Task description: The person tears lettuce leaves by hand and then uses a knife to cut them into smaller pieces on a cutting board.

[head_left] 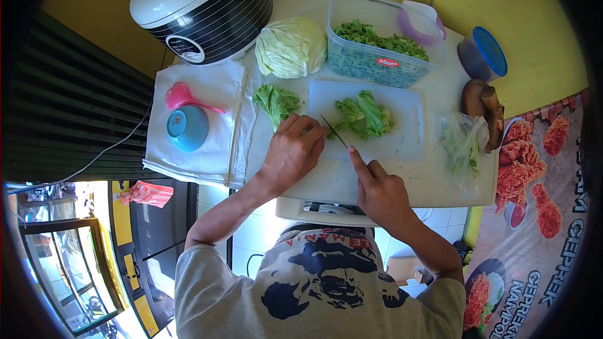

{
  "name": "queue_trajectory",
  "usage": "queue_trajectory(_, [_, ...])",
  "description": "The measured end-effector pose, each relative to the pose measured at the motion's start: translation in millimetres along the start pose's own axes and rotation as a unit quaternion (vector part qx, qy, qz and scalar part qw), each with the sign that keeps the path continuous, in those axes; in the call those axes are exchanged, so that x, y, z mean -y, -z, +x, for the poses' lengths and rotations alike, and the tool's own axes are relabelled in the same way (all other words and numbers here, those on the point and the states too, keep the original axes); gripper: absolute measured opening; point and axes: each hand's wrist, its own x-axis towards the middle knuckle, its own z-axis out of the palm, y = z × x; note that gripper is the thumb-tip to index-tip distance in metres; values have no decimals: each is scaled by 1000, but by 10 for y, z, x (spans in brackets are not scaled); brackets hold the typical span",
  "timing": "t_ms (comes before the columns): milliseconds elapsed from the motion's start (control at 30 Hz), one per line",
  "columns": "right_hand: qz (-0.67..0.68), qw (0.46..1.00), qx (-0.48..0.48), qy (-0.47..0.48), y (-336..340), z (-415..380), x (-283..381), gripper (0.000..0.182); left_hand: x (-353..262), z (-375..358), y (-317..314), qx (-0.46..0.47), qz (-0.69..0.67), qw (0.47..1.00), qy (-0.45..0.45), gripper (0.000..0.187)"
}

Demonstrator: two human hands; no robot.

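My right hand [384,189] is closed around a knife [335,133], its index finger stretched along the top of the blade. The blade points up and left over the white cutting board [408,97]. At the board's left edge, my left hand [294,147] has its fingers curled down on lettuce, mostly hidden beneath them. A lettuce leaf [276,104] spreads out just beyond that hand. Right of the blade, cut lettuce pieces [366,115] lie on the board.
Behind the board stand a cabbage [291,48] and a clear container [377,69] of chopped greens. A rice cooker [210,16] is at back left, above a blue bowl [187,128] and pink ladle [182,95]. On the right are a plastic bag [461,144] and a blue-lidded tub [482,54].
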Motion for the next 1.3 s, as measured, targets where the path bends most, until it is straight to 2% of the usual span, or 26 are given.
queue_trajectory(267, [3,1000,9,-11,-3,-196,-40,69,-18,-62,69,-5,-11,999,45,18])
queue_trajectory(467, [37,998,-42,-24,-22,-28,-47,67,-45,-49,125,0,-25,999,31,20])
queue_trajectory(767, [91,996,-9,-15,43,-219,96,69,-39,-128,17,-39,-4,996,84,17])
queue_trajectory(1100, [61,998,-1,-12,-69,-232,122,68,-61,-161,34,-47,-21,992,113,19])
queue_trajectory(1300, [26,1000,15,-5,-35,-202,138,69,-50,-161,55,-42,-30,995,89,15])
